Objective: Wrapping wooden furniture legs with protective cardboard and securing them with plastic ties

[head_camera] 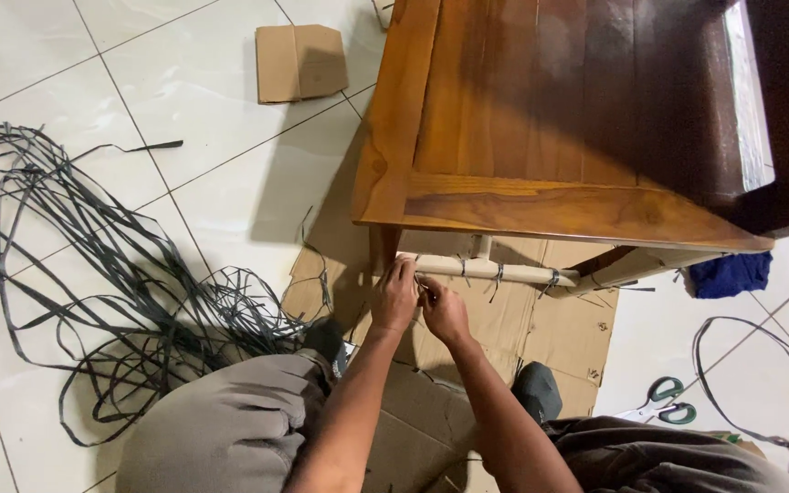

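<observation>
My left hand (pixel 395 294) and my right hand (pixel 445 310) meet at the left end of a pale wooden rail (pixel 486 269) under a brown wooden table (pixel 541 119). Both hands pinch a thin dark strap (pixel 424 290) where it wraps the rail. Further strap ties sit along the rail to the right, with short ends sticking out. I crouch on flattened cardboard (pixel 504 338), my knees in grey trousers at the bottom of the view.
A large tangle of dark straps (pixel 93 274) lies on the white tiled floor at left. Green-handled scissors (pixel 664 402) lie at right near another loose strap (pixel 732 365). A blue cloth (pixel 732 274) sits under the table's right side. A folded cardboard piece (pixel 299 62) lies beyond.
</observation>
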